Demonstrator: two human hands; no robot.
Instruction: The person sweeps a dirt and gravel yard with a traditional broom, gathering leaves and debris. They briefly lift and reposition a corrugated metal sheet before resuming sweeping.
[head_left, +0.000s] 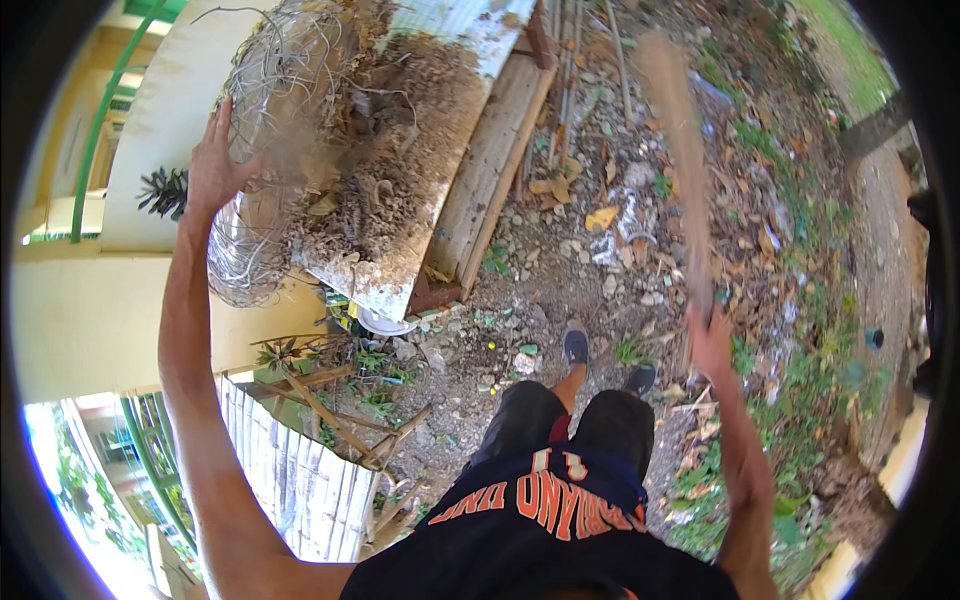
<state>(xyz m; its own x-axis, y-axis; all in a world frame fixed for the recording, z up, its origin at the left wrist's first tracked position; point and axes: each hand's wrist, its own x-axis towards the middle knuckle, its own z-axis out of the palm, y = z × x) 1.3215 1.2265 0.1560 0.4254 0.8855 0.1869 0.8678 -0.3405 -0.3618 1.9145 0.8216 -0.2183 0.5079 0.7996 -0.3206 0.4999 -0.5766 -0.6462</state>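
My left hand (217, 165) rests with spread fingers against a bundle of tangled wire (259, 225) wrapped around a rounded, translucent mass. Beside the bundle, brown soil and leaf litter (420, 127) cover much of a corrugated metal sheet (397, 289). Some dust hangs blurred near my left thumb. On the right, my right hand (709, 341) is closed around the lower end of a long brown stick-like tool (686, 165), blurred by motion, which points away from me. Its exact kind cannot be told. The tool is apart from the sheet.
A wooden frame (499, 180) lies under the sheet's right edge. Stones, dry leaves and litter cover the ground (540, 255) around my feet. Bamboo slats (300, 472) and broken sticks (330, 412) are at lower left, below a pale wall (90, 322). A tree trunk (874, 131) stands at right.
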